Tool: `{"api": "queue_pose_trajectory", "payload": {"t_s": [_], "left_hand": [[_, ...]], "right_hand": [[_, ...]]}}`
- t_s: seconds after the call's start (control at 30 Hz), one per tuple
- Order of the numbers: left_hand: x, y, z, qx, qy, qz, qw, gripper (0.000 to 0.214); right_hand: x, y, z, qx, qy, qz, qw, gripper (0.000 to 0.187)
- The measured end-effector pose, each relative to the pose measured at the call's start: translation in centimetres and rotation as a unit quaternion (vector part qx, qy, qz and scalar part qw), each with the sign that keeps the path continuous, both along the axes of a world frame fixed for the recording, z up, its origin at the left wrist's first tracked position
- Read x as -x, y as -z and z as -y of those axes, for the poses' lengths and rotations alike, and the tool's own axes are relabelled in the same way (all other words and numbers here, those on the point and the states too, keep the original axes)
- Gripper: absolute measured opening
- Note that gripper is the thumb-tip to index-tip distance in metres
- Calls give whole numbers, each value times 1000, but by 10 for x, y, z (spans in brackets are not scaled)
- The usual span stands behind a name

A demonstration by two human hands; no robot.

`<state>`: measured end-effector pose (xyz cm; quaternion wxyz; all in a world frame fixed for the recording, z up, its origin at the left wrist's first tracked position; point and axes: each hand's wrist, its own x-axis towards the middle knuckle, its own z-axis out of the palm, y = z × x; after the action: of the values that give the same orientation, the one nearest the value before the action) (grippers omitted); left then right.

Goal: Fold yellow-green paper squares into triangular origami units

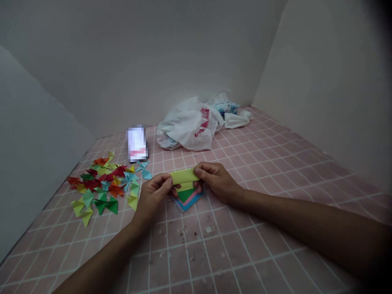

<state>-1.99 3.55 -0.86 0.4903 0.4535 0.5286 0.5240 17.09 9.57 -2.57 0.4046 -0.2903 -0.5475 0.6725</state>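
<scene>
A folded strip of yellow paper is stretched between my two hands, above the tabletop. My left hand pinches its left end between thumb and fingers. At the right end, the thumb and fingers of my right hand are closed on the same paper. Below it lies a stack of coloured paper sheets, one corner pointing toward me, with green, pink and blue edges showing. My hands and the yellow strip cover the stack's far part.
Many small folded paper pieces in red, orange, yellow, green and blue lie heaped at the left. Behind them a phone with a lit, blurred screen stands tilted. White plastic bags rest near the back wall, on the pink tiled-pattern surface.
</scene>
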Motion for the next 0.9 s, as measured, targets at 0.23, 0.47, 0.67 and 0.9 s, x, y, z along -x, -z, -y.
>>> {"api": "queue_pose_trajectory", "payload": {"t_s": [0.23,0.47,0.67,0.9], "left_hand": [[0,-1,-1,6,-71,-22,997,22],[2,4,-3,10,-95,21,995,27],[-2,7,-5,56,-59,117,990,27],[-9,-1,-2,91,16,137,986,25]], "right_hand": [[-1,1,-1,-8,-13,-19,1000,33],[-2,-1,-2,-27,-57,-27,998,34],[0,-4,1,-15,-94,-54,994,29],[3,-6,9,3,-123,-80,989,29]]}}
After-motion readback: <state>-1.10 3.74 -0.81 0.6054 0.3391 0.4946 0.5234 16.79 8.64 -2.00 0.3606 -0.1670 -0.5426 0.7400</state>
